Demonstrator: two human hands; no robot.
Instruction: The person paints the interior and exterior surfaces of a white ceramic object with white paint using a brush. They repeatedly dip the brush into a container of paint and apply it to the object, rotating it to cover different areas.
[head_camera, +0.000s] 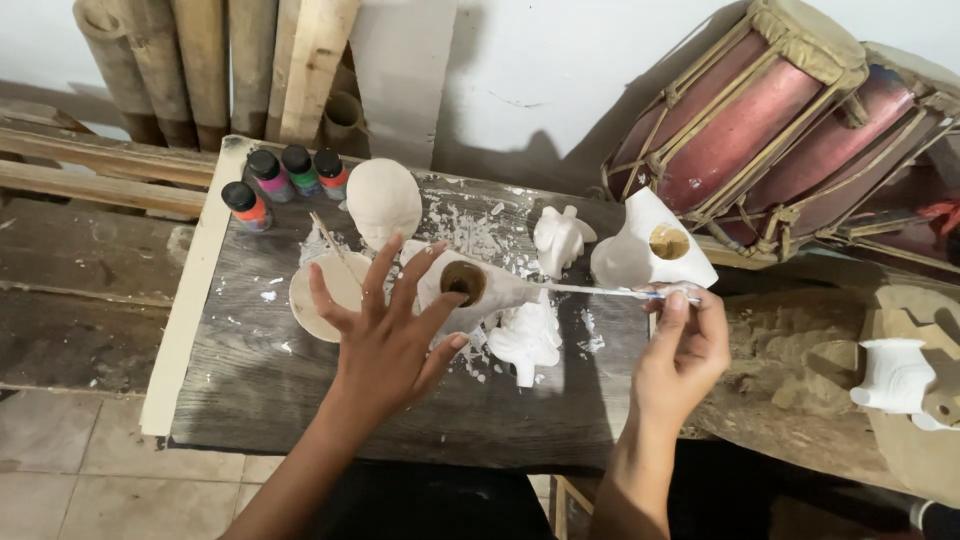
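— What is the person working on just now?

— The left hand (385, 335) is holding a white, cone-shaped plaster piece (475, 288) up over the worktop (300, 395), fingers (378, 275) spread apart and cupping it from beneath, its brown-rimmed opening facing the camera. The right hand (685, 345) is pinching a thin brush (610, 291), fingertips closed together on the handle, the tip touching the narrow end of the piece. I would judge it a white coat being laid on.

— And what is that stroke asking for?

— A steady wrist, I think, and a slow turn of the piece so bare spots come round (the far side is hidden from here).

— How are the arms set?

— Both forearms are reaching up from the bottom edge, the left one angling inward, the right one nearly upright with the wrist bending left.

— What is lying beyond?

— A round dish (325, 295) just behind the left hand, small white figures (527, 340) below the piece, a white head form (383, 200), another open piece (652, 250), four paint bottles (285, 180), then drums (780, 110) against the wall.
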